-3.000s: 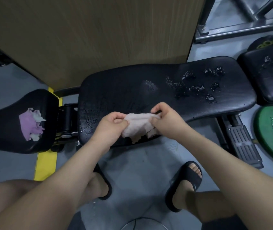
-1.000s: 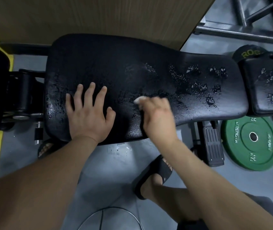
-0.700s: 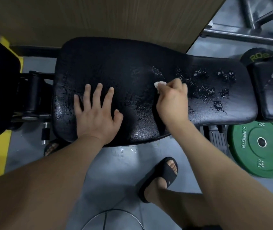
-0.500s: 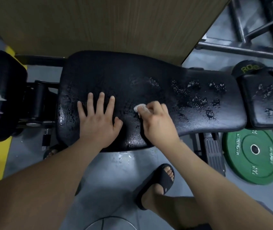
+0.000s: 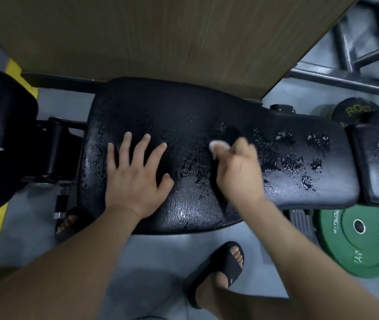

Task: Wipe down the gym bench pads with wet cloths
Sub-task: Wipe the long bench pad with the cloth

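Head view: the black bench pad (image 5: 183, 116) glistens with water, with beaded patches toward its right end. The left hand (image 5: 135, 179) lies flat on it, fingers spread, holding nothing. The right hand (image 5: 239, 172) is closed in a grip around a pale cloth (image 5: 216, 145) pressed to the pad. A wood panel (image 5: 160, 35) stands behind; a green weight plate (image 5: 354, 241) lies on the grey floor (image 5: 160, 255).

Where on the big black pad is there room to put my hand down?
The back strip of the pad, along the wood panel, is bare. So is the gap between the left hand and the right hand, which grips the cloth. Droplets crowd the right end.
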The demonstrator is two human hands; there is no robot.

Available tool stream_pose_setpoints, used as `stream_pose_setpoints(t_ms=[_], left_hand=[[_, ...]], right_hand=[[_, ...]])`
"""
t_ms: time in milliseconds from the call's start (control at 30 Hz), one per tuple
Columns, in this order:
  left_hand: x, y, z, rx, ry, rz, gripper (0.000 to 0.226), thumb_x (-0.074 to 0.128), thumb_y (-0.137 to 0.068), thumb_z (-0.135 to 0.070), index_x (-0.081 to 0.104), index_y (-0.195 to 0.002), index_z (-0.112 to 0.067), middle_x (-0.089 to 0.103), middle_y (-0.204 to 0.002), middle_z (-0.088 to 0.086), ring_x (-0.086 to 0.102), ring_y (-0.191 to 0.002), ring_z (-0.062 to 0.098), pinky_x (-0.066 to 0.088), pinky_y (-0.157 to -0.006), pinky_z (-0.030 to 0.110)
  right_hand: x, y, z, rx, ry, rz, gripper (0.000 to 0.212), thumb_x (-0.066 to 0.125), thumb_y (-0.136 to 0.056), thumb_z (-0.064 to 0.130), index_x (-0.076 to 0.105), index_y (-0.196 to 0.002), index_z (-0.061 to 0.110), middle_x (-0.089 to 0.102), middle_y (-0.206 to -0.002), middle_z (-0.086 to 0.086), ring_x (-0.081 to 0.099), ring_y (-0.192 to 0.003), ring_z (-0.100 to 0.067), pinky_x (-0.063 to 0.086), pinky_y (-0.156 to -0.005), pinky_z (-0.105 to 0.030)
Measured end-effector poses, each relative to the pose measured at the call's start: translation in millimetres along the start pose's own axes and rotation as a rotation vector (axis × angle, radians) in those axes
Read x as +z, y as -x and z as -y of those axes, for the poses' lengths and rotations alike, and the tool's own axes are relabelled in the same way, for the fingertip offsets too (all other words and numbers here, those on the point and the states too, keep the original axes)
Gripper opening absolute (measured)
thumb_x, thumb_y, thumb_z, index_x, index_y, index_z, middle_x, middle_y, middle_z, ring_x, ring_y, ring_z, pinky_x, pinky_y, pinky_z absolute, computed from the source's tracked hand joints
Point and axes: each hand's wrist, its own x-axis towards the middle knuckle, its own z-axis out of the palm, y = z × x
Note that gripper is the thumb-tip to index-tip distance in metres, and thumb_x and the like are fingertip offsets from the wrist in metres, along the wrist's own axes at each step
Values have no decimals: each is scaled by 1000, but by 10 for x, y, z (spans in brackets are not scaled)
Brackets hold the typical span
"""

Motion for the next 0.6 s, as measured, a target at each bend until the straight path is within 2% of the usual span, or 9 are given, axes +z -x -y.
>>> stream_pose_setpoints(t_ms=[100,167,233,333,433,500,533,600], left_hand=[[0,-16,9,-2,-16,7,70,39,-88,-58,37,-153,-34,30,-162,5,13,-154,38,10,-122,65],[0,-18,7,-7,-14,12,70,40,-88,-58,37,-154,-33,30,-163,5,12,-155,38,10,-122,64],[-4,-12,-1,-9,-19,14,70,39,-88,-57,37,-154,-33,29,-163,5,12,-155,37,10,-123,64],[-4,-14,3,-7,-21,7,70,40,-88,-56,37,-154,-33,31,-163,6,14,-155,37,10,-123,63],[9,-13,3,2,-7,-4,70,41,-88,-54,39,-153,-31,32,-162,6,15,-154,37,10,-123,63],[8,-11,2,-3,-5,-11,70,40,-87,-54,40,-153,-31,33,-162,6,16,-154,37,10,-123,62],[4,-11,4,-7,-6,-11,70,40,-87,-54,40,-153,-31,33,-162,6,16,-154,37,10,-123,62],[5,-14,5,-7,-11,-5,70,39,-88,-54,40,-153,-30,33,-162,6,16,-154,37,10,-123,62]], right_hand=[[-66,130,7,-168,-1,121,42,59,-84,-1,72,-119,19,46,-89,-9,46,-80,-30,42,-58,-35],[-18,-192,-170,-79,28,74,37,60,-89,2,73,-117,21,41,-86,-8,48,-77,-31,40,-57,-35],[26,-561,-290,63,79,48,32,56,-92,3,74,-112,20,35,-87,-7,41,-75,-29,33,-61,-34],[57,-718,-211,136,115,67,32,52,-88,-2,71,-109,14,41,-92,-14,38,-77,-29,32,-63,-35],[-3,-270,81,-92,74,88,36,60,-83,-1,67,-113,17,38,-89,-6,46,-81,-32,36,-58,-34],[-94,69,214,-273,14,187,38,59,-86,4,64,-120,20,37,-92,-4,46,-84,-31,43,-55,-36],[-119,83,191,-323,3,216,37,58,-88,5,63,-121,20,37,-92,-4,46,-85,-31,47,-55,-38],[-70,-188,27,-308,32,179,34,60,-90,5,67,-118,21,32,-89,-2,47,-82,-32,43,-56,-37]])
